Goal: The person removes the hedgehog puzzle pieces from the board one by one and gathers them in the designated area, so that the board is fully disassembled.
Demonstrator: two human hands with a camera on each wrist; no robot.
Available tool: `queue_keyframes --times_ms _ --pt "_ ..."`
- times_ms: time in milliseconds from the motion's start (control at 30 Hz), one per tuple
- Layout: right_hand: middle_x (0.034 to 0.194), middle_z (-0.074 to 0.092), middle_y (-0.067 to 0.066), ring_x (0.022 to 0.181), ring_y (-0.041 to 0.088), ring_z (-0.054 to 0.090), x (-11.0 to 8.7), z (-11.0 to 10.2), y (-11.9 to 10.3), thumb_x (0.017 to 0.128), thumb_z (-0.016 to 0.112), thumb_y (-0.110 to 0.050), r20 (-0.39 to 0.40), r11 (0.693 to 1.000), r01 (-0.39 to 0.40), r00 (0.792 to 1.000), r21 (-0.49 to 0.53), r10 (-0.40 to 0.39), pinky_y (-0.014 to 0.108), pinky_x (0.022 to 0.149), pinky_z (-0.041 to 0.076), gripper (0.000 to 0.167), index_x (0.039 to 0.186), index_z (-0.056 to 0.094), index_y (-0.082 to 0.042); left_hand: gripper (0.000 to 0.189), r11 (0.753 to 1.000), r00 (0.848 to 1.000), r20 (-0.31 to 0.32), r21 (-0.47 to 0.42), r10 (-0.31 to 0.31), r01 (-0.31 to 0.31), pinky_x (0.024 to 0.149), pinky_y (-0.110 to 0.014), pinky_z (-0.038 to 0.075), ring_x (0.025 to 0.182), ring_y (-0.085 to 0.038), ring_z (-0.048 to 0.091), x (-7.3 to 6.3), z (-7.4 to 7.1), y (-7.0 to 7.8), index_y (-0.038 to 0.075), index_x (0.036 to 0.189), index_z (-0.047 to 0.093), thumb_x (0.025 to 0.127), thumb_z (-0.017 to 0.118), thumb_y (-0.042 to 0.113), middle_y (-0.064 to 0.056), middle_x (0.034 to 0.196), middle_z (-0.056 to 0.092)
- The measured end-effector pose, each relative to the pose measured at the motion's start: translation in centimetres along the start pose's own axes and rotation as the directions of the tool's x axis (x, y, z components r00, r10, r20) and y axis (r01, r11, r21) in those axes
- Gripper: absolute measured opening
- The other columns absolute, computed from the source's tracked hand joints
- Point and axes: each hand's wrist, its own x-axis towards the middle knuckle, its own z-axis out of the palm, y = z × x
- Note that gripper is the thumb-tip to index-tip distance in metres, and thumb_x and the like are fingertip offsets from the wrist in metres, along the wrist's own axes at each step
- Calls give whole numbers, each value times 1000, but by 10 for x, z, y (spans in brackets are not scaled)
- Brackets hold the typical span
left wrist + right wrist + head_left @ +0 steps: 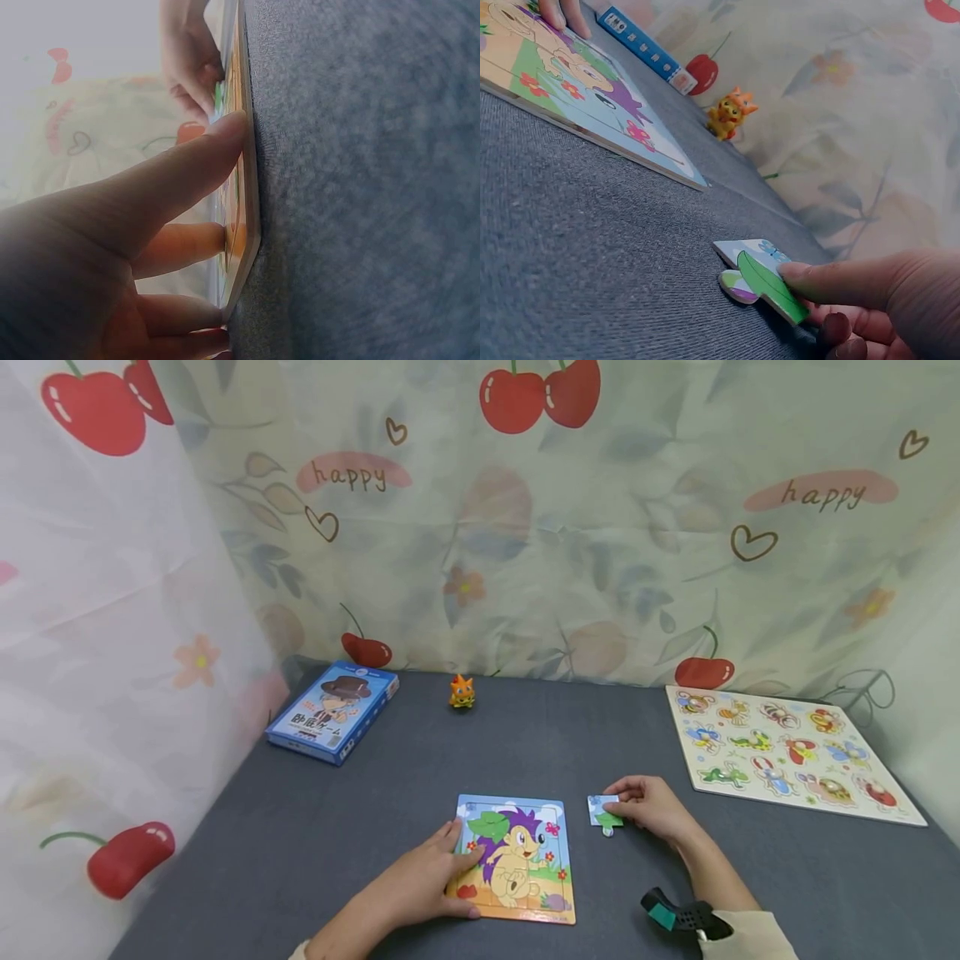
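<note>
A person's right hand [651, 806] pinched a loose puzzle piece [598, 815] just right of a hedgehog puzzle [517, 864] on a dark gray table [540, 739], while the left hand [423, 877], its fingers extended, rested along the puzzle's left side. Whether the piece touched the tabletop was hard to tell.

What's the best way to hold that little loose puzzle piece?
Probably pinch the puzzle piece at its right edge, coming from the right, thumb on top, as the right hand does: it's thin and flat, and its rounded tab on the near side is left free.
</note>
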Motion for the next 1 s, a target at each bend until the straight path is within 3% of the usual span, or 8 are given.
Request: queue_keyframes --times_ms 100,333,533,800,1000 --pt "73 58 -1 59 9 46 0 0 2 83 71 -21 -15 1000 5 1000 -13 -5 22 49 41 31 104 65 1 72 1000 1000 2 -4 -4 4 105 -51 35 139 -37 27 0 0 0 21 135 51 75 67 58 -21 151 28" --pt "70 53 1 63 10 45 -2 4 6 81 72 -18 -76 988 105 991 -111 -114 22 53 35 25 97 69 1 72 1000 1000 7 -10 2 -2 105 -52 35 139 -37 28 1 2 1 21 135 51 75 66 58 -21 151 27" --pt "74 54 3 67 11 44 -5 4 5 81 72 -16 -107 973 129 983 -193 -152 22 57 35 19 93 70 -2 71 1000 1000 11 -17 6 -5 106 -51 34 139 -37 27 2 3 2 20 135 51 76 66 58 -21 151 27" --pt "73 55 3 65 8 44 -5 3 6 81 72 -15 -111 963 163 976 -214 -189 21 56 36 18 92 70 -1 72 1000 1000 13 -15 -3 3 106 -51 35 139 -36 27 2 1 3 20 135 51 75 66 58 -21 151 27" --pt "71 55 2 65 9 45 -2 5 4 80 73 -18 -104 965 152 979 -212 -177 21 56 36 20 92 70 -2 74 998 1000 -20 58 -9 10 102 -53 38 136 -35 34 2 0 3 20 134 52 74 67 59 -20 148 33"
